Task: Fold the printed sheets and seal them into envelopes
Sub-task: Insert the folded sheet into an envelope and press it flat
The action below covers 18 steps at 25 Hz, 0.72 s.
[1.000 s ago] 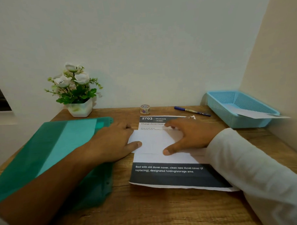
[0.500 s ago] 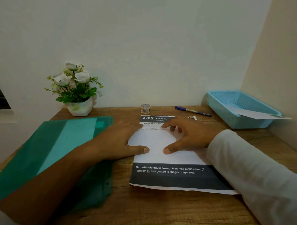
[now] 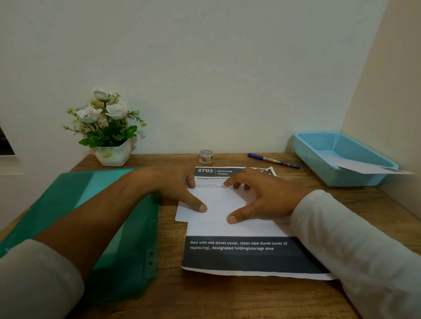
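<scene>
Table (image 3: 211, 301): walled at rear and right; bare wood along the near edge. Green folder (image 3: 126, 247) left, blue basket (image 3: 326, 176) in right rear corner. Printed sheet (image 3: 245, 256) flat at centre, white envelope (image 3: 218, 202) on it. Left hand (image 3: 172, 187) and right hand (image 3: 261, 195): fingers spread, pressing the envelope.

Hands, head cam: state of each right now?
Left hand: open, thumb and fingers pressing the white paper that lies on the printed sheet.
Right hand: open, fingers spread, pressing the same white paper.
</scene>
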Tool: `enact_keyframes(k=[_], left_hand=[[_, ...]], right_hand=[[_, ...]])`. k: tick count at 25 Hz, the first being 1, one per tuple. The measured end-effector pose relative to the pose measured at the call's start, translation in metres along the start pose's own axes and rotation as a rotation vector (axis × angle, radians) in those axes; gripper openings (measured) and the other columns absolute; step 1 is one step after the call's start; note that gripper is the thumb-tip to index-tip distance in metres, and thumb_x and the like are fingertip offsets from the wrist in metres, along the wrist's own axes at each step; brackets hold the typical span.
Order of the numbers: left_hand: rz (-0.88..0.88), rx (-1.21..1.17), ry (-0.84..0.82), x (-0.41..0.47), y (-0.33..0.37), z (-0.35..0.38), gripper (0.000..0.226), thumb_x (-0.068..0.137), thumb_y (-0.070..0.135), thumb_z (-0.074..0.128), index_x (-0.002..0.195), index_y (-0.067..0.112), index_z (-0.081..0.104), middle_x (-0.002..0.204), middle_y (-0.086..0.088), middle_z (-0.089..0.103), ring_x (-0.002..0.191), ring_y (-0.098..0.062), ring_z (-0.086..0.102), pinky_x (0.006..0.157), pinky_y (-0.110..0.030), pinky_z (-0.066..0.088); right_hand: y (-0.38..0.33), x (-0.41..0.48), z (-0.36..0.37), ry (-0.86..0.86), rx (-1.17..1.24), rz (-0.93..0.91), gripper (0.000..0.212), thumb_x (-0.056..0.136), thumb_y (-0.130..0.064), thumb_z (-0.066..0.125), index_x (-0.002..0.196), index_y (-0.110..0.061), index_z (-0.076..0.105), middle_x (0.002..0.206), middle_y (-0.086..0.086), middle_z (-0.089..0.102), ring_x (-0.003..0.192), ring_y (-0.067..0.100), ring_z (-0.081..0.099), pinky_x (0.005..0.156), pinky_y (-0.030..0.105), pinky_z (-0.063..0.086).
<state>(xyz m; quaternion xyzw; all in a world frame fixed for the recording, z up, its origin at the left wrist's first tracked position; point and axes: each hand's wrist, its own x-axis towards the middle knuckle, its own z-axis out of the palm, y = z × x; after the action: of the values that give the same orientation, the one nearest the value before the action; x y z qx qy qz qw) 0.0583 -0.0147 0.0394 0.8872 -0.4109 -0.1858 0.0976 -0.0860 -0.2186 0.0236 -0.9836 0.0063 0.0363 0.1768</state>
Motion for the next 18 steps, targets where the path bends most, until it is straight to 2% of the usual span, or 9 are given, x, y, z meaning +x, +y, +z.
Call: enact_keyframes(k=[3,6,9,11,12,14,18], left_hand=[[-0.015,-0.018,-0.025,0.000,0.003,-0.004,0.050,0.077,0.050,0.082,0.108,0.014,0.064,0.097,0.011,0.066,0.086,-0.006,0.058,0.070,-0.021,0.045],[-0.050,-0.027,0.028,-0.002,0.005,-0.004,0.044,0.077,0.050,0.082,0.102,0.021,0.061,0.101,0.013,0.065,0.092,-0.009,0.059,0.077,-0.024,0.048],[-0.165,-0.071,0.049,-0.002,0.011,-0.003,0.040,0.079,0.046,0.082,0.089,0.023,0.051,0.095,0.005,0.063,0.082,-0.013,0.058,0.066,-0.026,0.050],[-0.261,-0.215,0.056,-0.003,0.011,-0.002,0.040,0.080,0.043,0.082,0.087,0.022,0.049,0.086,-0.002,0.062,0.070,-0.014,0.057,0.053,-0.025,0.048],[-0.297,-0.295,0.059,-0.004,0.010,-0.003,0.039,0.081,0.043,0.082,0.088,0.019,0.051,0.084,-0.005,0.064,0.067,-0.015,0.057,0.051,-0.025,0.049],[-0.342,-0.394,0.062,-0.007,0.008,-0.004,0.041,0.082,0.045,0.080,0.092,0.014,0.056,0.089,-0.008,0.069,0.069,-0.016,0.059,0.054,-0.026,0.052],[-0.342,-0.296,0.113,-0.005,0.008,0.000,0.038,0.089,0.046,0.072,0.095,0.014,0.054,0.088,-0.008,0.067,0.074,-0.018,0.060,0.058,-0.029,0.054]], right_hand=[[-0.001,-0.001,0.000,0.005,-0.003,-0.015,0.084,0.074,-0.062,0.080,0.147,-0.039,0.044,0.143,-0.013,0.047,0.127,0.011,0.047,0.112,0.037,0.042],[0.000,0.001,0.000,0.007,-0.009,-0.027,0.085,0.073,-0.064,0.080,0.146,-0.040,0.044,0.144,-0.013,0.047,0.127,0.011,0.047,0.113,0.037,0.042],[0.002,0.001,0.001,0.010,-0.016,-0.030,0.085,0.073,-0.066,0.080,0.145,-0.041,0.044,0.144,-0.013,0.048,0.126,0.010,0.047,0.111,0.036,0.043],[0.003,0.001,0.002,0.018,-0.012,-0.034,0.085,0.072,-0.067,0.080,0.145,-0.041,0.044,0.144,-0.013,0.049,0.126,0.011,0.048,0.111,0.037,0.043],[0.004,0.001,0.002,0.021,-0.010,-0.037,0.085,0.072,-0.067,0.080,0.145,-0.040,0.044,0.144,-0.012,0.049,0.127,0.011,0.048,0.111,0.037,0.043],[0.005,0.001,0.003,0.019,-0.007,-0.035,0.085,0.073,-0.067,0.080,0.145,-0.040,0.044,0.144,-0.013,0.049,0.127,0.011,0.047,0.111,0.037,0.043],[0.005,0.002,0.003,0.020,-0.017,-0.036,0.085,0.072,-0.068,0.079,0.145,-0.040,0.045,0.144,-0.013,0.048,0.126,0.011,0.047,0.110,0.035,0.042]])
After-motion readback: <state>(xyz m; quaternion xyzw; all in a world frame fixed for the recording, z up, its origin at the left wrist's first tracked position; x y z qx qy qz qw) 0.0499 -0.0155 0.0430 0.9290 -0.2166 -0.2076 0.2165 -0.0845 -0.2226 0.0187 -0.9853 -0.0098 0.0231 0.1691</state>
